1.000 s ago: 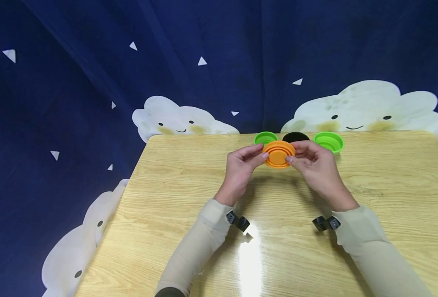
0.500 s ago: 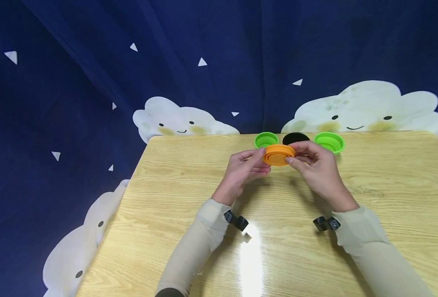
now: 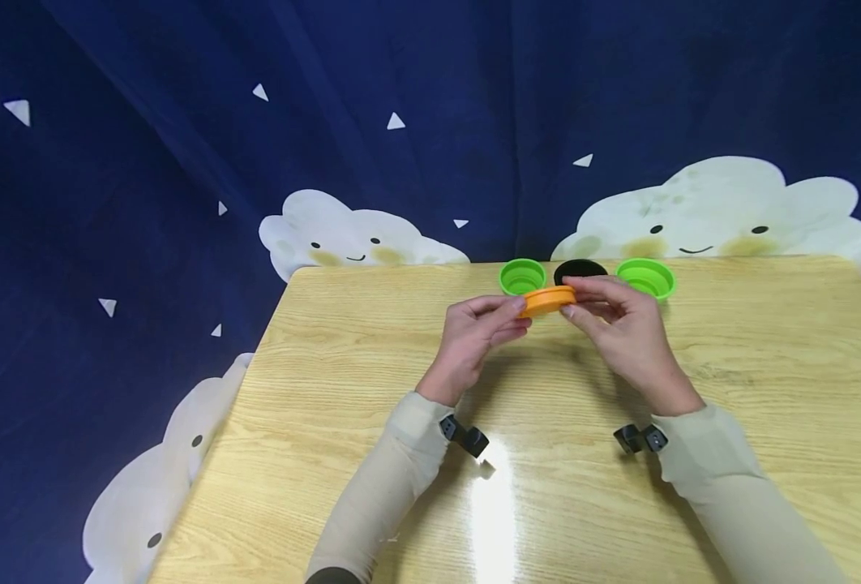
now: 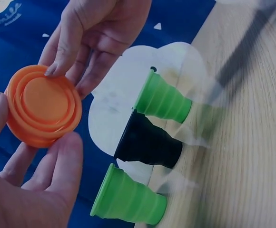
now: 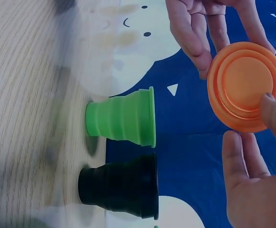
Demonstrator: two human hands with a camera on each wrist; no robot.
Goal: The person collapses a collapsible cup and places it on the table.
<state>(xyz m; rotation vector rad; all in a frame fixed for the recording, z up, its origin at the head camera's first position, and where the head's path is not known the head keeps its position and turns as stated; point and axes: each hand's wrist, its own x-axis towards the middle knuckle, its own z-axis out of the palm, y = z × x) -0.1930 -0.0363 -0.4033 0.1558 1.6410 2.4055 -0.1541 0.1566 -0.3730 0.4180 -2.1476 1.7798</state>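
Above the table, both hands hold an orange collapsible cup, folded flat into a ringed disc. My left hand grips its left edge, thumb on top and fingers below. On the opposite edge, my right hand pinches the rim between thumb and fingers. The left wrist view shows the rings of the orange cup face on. Past the hands stand a green cup, a black cup and another green cup, all extended upright in a row.
The wooden table ends just behind the row of cups. A dark blue curtain with white clouds hangs along its back and left sides. Small black cameras sit on both wrists.
The orange cup has tilted from showing its ringed face to nearly edge-on in the head view. My left hand's grip has shifted along its edge; the right hand stays nearly still.
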